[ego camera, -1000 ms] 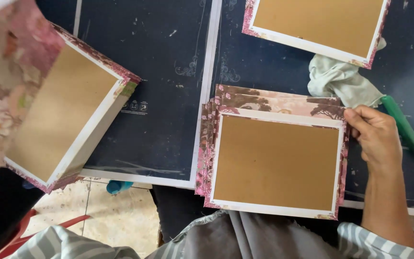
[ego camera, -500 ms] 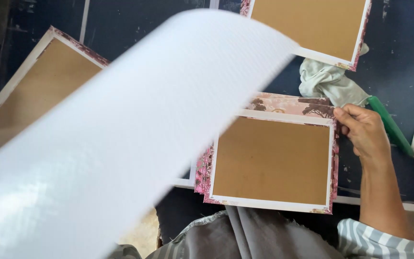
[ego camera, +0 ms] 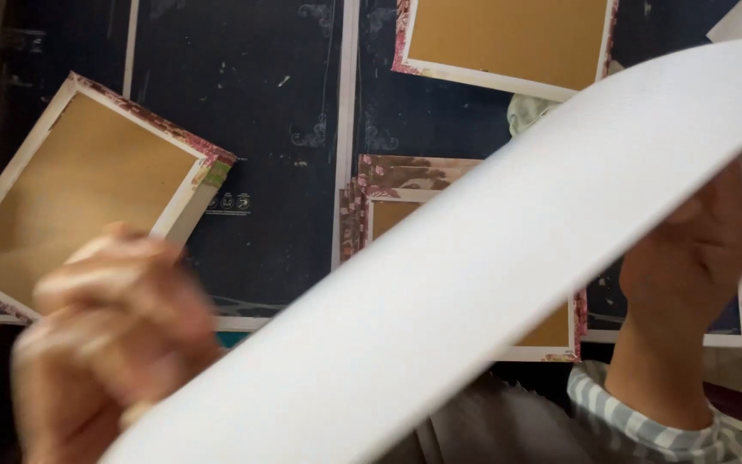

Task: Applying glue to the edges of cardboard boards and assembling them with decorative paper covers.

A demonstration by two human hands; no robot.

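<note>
You hold a large white sheet (ego camera: 474, 283) across the middle of the view, slanting from lower left to upper right, close under the camera and above the work surface. It bows along its length, so judge it light and flexible, stiffer than thin paper but easily creased; its surface looks smooth and may slip in a loose pinch. Your left hand (ego camera: 109, 344) is at the lower left end, fingers curled closed at the sheet's edge, though it is blurred and the exact grip cannot be confirmed. Your right hand (ego camera: 697, 258) is behind the upper right part, mostly hidden by the sheet; it appears to support that end, but whether the fingers are closed on it I cannot tell. Taking hold near both short ends, with fingers flat along the edge, seems the soundest way to keep it from folding. Beneath the sheet lies a brown board with a floral border (ego camera: 388, 185), partly covered. A second bordered board (ego camera: 88, 198) lies tilted at the left, and a third (ego camera: 508, 39) lies at the top. All rest on a dark table (ego camera: 268, 129) crossed by pale strips. A crumpled cloth (ego camera: 530, 110) shows just below the top board. Your striped cuff (ego camera: 637, 425) is visible at the lower right.
</note>
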